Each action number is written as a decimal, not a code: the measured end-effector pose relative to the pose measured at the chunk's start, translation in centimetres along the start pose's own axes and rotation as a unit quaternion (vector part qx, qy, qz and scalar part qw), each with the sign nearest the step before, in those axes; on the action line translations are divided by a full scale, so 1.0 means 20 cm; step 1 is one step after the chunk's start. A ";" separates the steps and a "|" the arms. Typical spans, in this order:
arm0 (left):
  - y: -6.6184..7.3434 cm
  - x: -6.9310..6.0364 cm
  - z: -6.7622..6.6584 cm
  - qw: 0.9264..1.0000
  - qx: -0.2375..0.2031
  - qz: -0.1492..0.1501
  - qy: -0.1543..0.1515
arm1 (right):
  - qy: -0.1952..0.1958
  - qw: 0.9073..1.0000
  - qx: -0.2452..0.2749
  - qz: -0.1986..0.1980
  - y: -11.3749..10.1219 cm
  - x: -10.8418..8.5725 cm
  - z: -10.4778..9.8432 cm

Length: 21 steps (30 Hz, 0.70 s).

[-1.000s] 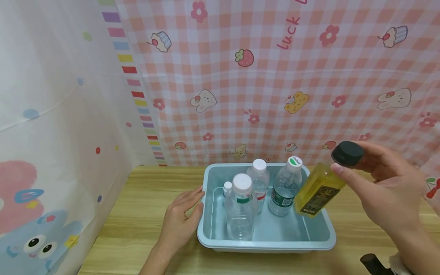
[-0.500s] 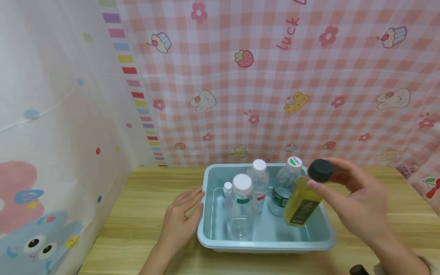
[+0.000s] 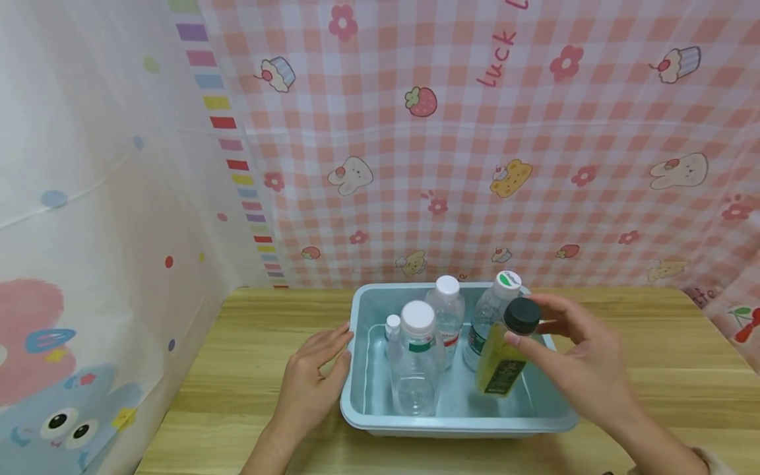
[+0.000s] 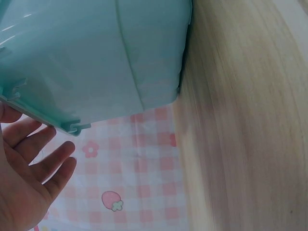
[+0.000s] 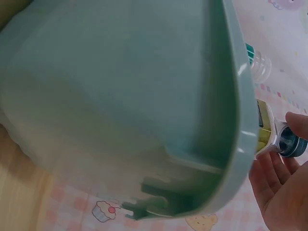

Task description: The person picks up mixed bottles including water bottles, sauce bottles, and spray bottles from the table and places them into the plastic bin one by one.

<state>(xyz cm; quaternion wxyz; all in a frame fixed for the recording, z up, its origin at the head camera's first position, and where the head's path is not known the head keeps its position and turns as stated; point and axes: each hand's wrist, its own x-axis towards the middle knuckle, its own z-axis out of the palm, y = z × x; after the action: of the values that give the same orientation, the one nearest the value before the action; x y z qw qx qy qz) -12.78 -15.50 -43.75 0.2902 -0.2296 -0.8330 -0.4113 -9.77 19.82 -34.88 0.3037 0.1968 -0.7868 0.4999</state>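
A light blue plastic basin stands on the wooden table with several bottles in it. My left hand rests its fingers against the basin's left rim; in the left wrist view the fingers look loosely extended beside the rim. With thumb and fingers my right hand grips a bottle of yellow-green oil near its black cap, slightly tilted inside the basin's right half. That bottle partly covers a clear water bottle with a green label. In the right wrist view the basin wall hides the oil bottle's lower part.
A large clear bottle with a white cap stands front left in the basin. Behind it are another white-capped bottle and a small white-capped one. A checked cloth hangs behind the table.
My right hand has carried the oil bottle left and down into the basin, and the bottle now stands more upright. The left hand has stayed at the rim.
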 end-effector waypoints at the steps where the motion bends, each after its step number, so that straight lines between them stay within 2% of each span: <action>1: 0.00 0.00 0.00 1.000 0.000 0.001 0.000 | -0.003 1.000 -0.002 0.004 0.00 0.00 0.00; 4: 0.00 0.00 0.00 1.000 0.001 0.005 0.001 | -0.015 1.000 0.002 0.015 0.01 -0.02 0.02; 9: 0.01 0.00 0.00 1.000 0.003 0.007 0.001 | -0.032 0.999 0.023 0.012 0.03 -0.04 0.04; 21: 0.01 0.00 0.00 1.000 0.000 0.000 -0.001 | -0.065 0.996 -0.014 0.064 0.04 -0.07 0.07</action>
<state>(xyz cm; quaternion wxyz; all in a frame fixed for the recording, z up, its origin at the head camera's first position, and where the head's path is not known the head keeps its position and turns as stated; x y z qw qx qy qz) -12.69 -15.52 -43.64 0.2888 -0.2300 -0.8334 -0.4113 -9.67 18.99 -36.77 0.2226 0.1737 -0.8229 0.4931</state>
